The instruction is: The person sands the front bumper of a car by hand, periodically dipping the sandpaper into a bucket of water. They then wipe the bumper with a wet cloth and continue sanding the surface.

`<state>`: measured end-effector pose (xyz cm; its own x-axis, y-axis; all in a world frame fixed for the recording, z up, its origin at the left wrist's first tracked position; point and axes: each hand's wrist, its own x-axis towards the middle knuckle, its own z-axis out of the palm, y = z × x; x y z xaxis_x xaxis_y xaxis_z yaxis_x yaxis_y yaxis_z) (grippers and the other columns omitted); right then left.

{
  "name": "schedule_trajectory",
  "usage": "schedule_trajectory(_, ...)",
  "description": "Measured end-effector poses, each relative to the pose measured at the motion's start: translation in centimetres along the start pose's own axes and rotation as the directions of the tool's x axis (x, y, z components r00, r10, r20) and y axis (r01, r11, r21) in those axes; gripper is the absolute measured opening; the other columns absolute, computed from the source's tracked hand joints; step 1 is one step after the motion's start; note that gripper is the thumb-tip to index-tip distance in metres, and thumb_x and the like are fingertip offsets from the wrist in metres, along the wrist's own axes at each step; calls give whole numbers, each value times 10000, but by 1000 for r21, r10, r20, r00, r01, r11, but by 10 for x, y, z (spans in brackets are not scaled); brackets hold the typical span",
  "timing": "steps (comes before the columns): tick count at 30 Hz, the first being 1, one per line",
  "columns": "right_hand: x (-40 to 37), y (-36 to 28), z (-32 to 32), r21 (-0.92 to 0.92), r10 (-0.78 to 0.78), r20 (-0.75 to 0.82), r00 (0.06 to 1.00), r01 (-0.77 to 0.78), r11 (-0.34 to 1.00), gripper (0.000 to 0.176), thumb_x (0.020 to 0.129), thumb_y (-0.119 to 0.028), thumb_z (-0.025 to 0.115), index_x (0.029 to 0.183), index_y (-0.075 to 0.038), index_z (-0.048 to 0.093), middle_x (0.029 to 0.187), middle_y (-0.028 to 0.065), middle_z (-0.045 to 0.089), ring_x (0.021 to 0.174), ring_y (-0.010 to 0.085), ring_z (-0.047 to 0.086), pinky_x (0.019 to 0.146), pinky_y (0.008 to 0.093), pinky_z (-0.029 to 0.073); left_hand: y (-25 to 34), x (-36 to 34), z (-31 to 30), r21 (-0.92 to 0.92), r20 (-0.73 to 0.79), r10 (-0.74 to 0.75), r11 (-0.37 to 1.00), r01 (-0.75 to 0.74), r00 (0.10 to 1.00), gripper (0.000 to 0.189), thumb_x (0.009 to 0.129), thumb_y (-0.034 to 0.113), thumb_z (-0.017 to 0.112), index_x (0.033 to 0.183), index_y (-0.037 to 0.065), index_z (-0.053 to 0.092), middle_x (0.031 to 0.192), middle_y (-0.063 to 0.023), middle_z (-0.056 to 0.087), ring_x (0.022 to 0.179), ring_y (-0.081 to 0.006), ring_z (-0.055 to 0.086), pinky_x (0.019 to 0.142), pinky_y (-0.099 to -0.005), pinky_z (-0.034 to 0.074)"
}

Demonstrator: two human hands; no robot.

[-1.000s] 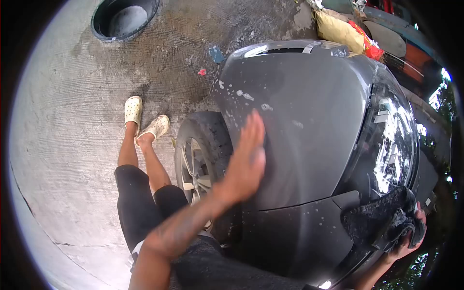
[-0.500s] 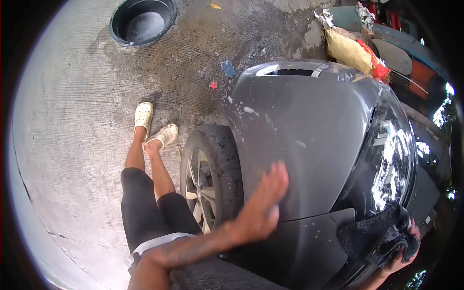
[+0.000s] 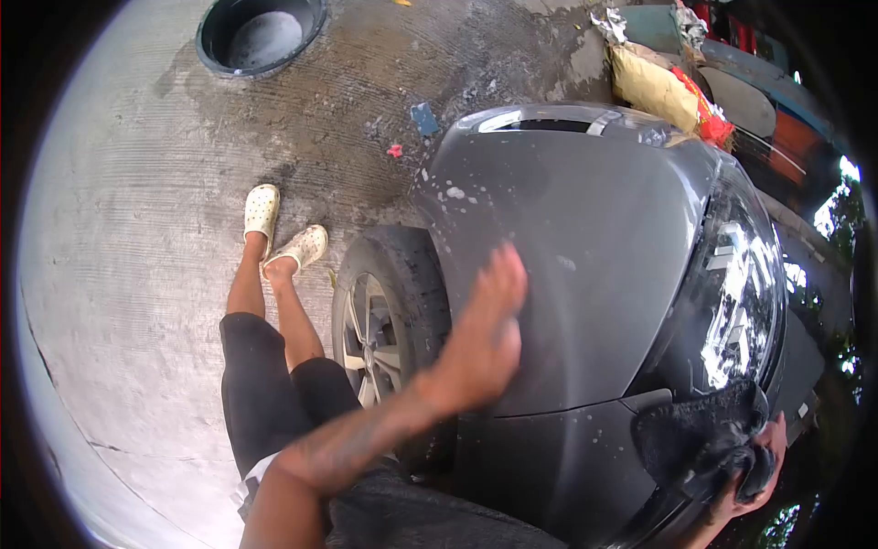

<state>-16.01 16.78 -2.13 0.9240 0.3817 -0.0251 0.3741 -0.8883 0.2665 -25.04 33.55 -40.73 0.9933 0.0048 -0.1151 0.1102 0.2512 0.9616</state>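
My left hand (image 3: 494,320), blurred, has its fingers stretched out over the grey car bumper (image 3: 585,247), close to the front wheel (image 3: 375,320). Nothing shows in that hand. At the lower right, my right hand (image 3: 773,462) is closed on a bunched black cloth (image 3: 700,439). The cloth lies against the bodywork by the lower edge of the headlight (image 3: 732,293) in this view. Pale spots and drops dot the bumper. My right fingers are partly hidden by the cloth.
A black basin (image 3: 261,37) with whitish, foamy contents stands on the concrete at the top left. A blue scrap (image 3: 423,119) and a small pink piece (image 3: 395,151) lie near the bumper. A yellowish sack (image 3: 649,87) sits beyond the car.
My left hand has moved up and slightly left over the bumper. The right hand stays on the black cloth with little change. The whole view has shifted slightly.
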Motion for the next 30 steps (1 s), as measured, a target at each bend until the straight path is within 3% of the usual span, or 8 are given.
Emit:
schedule_trajectory(4,21,-34,11,-71,4,105,994,3,997,1382,408,-912,732,1337,78,477,1357,223,554,1255,412,529,1132,589,332,-24,36,-11,39,-36,-63,997,64,997,656,940,124,340,1558,-57,215,1641,-260,147,1536,-399,91,1241,-472,69)
schedule_trajectory(7,23,-49,33,382,240,59,969,-244,891,1098,622,-669,827,1364,70,499,1356,245,571,1266,393,548,1098,564,371,31,-20,13,-75,27,80,994,-78,996,662,902,151,396,1519,-75,320,1604,-300,231,1521,-429,148,1235,-504,89)
schedule_trajectory(9,19,-16,6,-25,-189,186,964,197,980,756,720,-430,781,1249,79,598,1226,241,652,1153,407,625,1047,511,429,65,-24,16,-122,157,102,989,-83,982,677,876,128,395,1511,-91,319,1586,-319,252,1520,-425,163,1234,-498,107)
schedule_trajectory(10,24,-28,12,5,-164,115,980,164,986,575,731,-332,740,1121,82,657,1081,214,694,995,386,676,952,468,486,61,-9,15,-80,135,128,990,-118,983,681,878,118,403,1521,-82,300,1593,-307,246,1514,-435,172,1233,-508,110)
schedule_trajectory(15,21,-32,14,98,52,63,997,-58,993,542,655,-279,754,1063,64,654,1023,168,681,912,307,651,860,407,507,32,47,10,34,55,77,996,-79,996,656,937,150,383,1546,-58,258,1618,-288,194,1516,-437,156,1229,-515,115)
schedule_trajectory(19,28,-27,13,193,-11,79,997,-4,981,525,680,-214,741,1110,71,648,1095,174,665,1024,291,662,960,385,490,83,-19,18,-47,134,31,999,-25,990,619,963,139,298,1538,-86,250,1635,-269,164,1534,-403,112,1236,-465,70)
schedule_trajectory(25,24,-27,17,305,17,13,1000,-21,952,518,680,-166,783,1113,68,622,1091,167,659,1016,312,651,945,412,495,18,64,2,93,-32,21,996,-18,999,588,1011,218,369,1517,-78,316,1633,-232,220,1531,-358,172,1238,-441,110)
schedule_trajectory(30,26,-20,19,542,173,18,985,-155,826,559,707,-187,784,1157,84,593,1157,158,639,1074,242,624,993,359,460,86,8,-41,-535,292,41,835,128,956,556,1032,300,376,1452,-57,449,1564,-189,394,1503,-304,268,1232,-439,161)
